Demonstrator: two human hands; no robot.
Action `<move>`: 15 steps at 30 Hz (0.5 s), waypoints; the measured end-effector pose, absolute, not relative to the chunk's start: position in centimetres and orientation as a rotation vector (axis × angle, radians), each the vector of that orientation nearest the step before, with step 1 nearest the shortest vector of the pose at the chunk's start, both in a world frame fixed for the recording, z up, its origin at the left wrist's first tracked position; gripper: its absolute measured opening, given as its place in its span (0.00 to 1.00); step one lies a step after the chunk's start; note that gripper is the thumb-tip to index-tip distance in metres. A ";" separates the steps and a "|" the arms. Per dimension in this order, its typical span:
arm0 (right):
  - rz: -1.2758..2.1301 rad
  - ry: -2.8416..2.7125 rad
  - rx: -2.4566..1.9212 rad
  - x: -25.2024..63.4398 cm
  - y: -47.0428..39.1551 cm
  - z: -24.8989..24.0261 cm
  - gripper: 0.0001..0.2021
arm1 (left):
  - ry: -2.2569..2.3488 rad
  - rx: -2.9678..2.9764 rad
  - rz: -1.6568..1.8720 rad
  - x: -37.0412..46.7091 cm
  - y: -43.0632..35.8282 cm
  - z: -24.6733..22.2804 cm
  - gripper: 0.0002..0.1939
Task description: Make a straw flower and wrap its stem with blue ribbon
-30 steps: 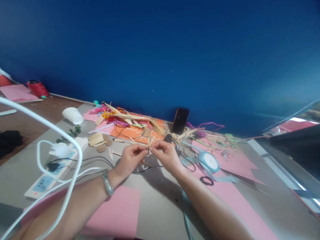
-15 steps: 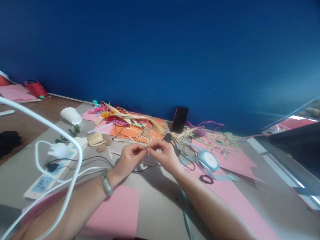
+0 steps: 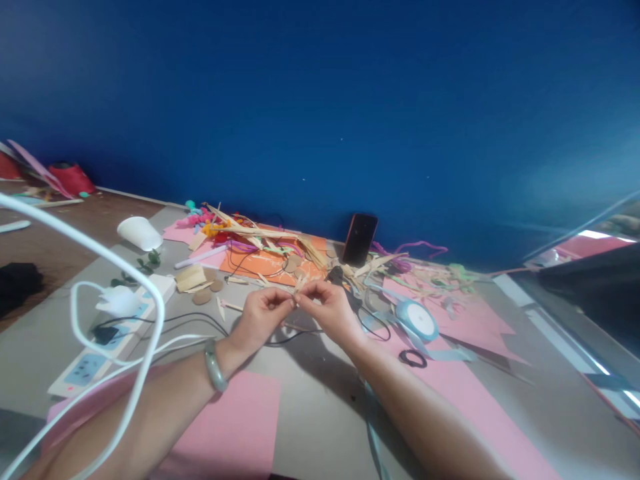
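My left hand [image 3: 264,319] is closed in a pinch near the middle of the table, with a pale green bangle [image 3: 215,367] on its wrist. Thumb and forefinger of my right hand [image 3: 330,310] are pressed together as well, and the fingertips of both hands meet. What they pinch is too small to name; pale straw-like bits [image 3: 300,281] show just behind the fingertips. Behind the hands lies an orange sheet [image 3: 245,263] under strips of pale husk [image 3: 270,232]. A roll of light blue ribbon [image 3: 417,320] lies right of my right hand.
A dark phone [image 3: 360,240] leans on the blue wall [image 3: 320,100]. A white power strip [image 3: 85,367] with cables stands at left, near a white cup [image 3: 140,233]. Pink paper [image 3: 230,427] lies beneath my left forearm. A black ring [image 3: 413,359] lies by the ribbon.
Both hands stay pinched together, almost unmoved. The white cup has shifted slightly left. At the far left, the pink sheet now stands tilted up instead of lying flat.
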State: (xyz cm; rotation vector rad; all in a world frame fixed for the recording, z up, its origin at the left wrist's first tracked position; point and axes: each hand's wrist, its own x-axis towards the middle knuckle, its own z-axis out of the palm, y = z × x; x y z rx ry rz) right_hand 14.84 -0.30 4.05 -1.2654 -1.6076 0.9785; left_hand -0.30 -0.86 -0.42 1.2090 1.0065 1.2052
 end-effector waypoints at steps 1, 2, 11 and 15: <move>0.990 -1.596 -1.264 14.8 -0.3 4.0 0.05 | 1.000 1.177 1.195 -0.3 -0.9 -0.4 0.11; 1.006 -1.585 -1.261 14.8 -0.2 4.0 0.05 | 0.993 1.149 1.188 -0.2 -0.9 -0.3 0.11; 1.096 -1.527 -1.234 15.0 0.2 3.2 0.07 | 0.926 1.099 1.154 -0.3 -0.6 -0.9 0.12; 1.073 -1.537 -1.249 15.2 0.4 3.3 0.08 | 0.908 1.097 1.132 -0.4 -0.5 -0.8 0.13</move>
